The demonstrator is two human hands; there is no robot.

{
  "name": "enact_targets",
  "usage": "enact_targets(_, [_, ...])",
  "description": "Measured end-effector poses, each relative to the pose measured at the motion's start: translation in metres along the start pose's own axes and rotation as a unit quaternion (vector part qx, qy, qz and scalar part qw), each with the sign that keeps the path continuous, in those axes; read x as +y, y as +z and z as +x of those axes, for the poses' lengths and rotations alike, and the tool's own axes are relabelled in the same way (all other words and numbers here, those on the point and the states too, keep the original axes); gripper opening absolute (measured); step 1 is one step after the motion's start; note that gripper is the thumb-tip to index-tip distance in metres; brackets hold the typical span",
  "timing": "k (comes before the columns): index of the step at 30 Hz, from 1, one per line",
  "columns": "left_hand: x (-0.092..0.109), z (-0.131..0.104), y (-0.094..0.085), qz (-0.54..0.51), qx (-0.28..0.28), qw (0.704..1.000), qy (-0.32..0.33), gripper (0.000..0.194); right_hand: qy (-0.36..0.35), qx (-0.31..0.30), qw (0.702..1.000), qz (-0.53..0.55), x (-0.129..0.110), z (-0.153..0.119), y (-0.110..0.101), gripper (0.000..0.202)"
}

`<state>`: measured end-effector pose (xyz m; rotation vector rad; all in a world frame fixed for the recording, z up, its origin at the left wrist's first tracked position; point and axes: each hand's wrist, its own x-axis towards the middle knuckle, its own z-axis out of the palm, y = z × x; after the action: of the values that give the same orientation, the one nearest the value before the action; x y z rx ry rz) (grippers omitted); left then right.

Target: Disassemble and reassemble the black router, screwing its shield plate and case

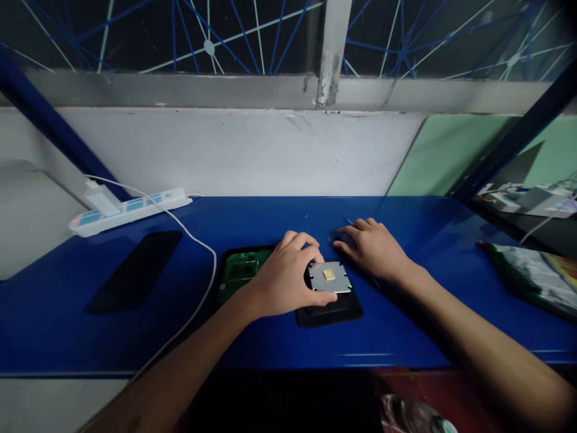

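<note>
My left hand is closed on a square silver metal plate with notched edges and a small yellow pad on top. Fingers grip its far side and the thumb its near side. The plate sits over a black square casing lying on the blue table. Partly behind that hand lies a green circuit board in a dark housing. My right hand rests on the table beyond the casing, thumb and forefinger apart, close to tiny bits too small to name. A thin dark item shows partly under its wrist.
A white power strip with a plugged-in charger stands at the back left. Its white cable runs across the table to the front. A flat black slab lies left; a shiny packet lies right.
</note>
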<state>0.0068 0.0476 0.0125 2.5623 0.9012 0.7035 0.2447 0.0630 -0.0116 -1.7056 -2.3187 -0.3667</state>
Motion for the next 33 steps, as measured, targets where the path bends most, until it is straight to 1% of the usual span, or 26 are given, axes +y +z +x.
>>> enact_targets(5, [0.003,-0.003,0.008,0.037,-0.027,0.998,-0.031,0.041,0.021,-0.051,0.998,-0.029,-0.001,-0.001,-0.002,0.037])
enact_targets(9, [0.003,-0.004,0.009,0.05,-0.04,0.997,-0.039,0.043,0.018,-0.064,0.997,-0.03,-0.002,0.0,-0.004,0.037])
enact_targets(14, [0.002,-0.004,0.006,0.049,-0.05,0.997,-0.04,0.046,0.006,-0.06,0.998,-0.015,-0.003,0.0,-0.005,0.036])
enact_targets(21, [0.003,-0.003,0.001,0.043,-0.068,0.996,-0.042,0.041,-0.002,-0.022,0.999,0.025,-0.002,0.002,-0.006,0.037])
enact_targets(27, [0.0,-0.002,0.003,0.034,-0.052,0.997,-0.042,0.045,-0.008,-0.019,0.999,0.04,-0.003,0.002,-0.006,0.036])
enact_targets(33, [0.002,-0.003,-0.003,0.033,-0.085,0.994,-0.058,0.046,-0.005,-0.015,0.998,0.064,-0.004,0.002,-0.009,0.036])
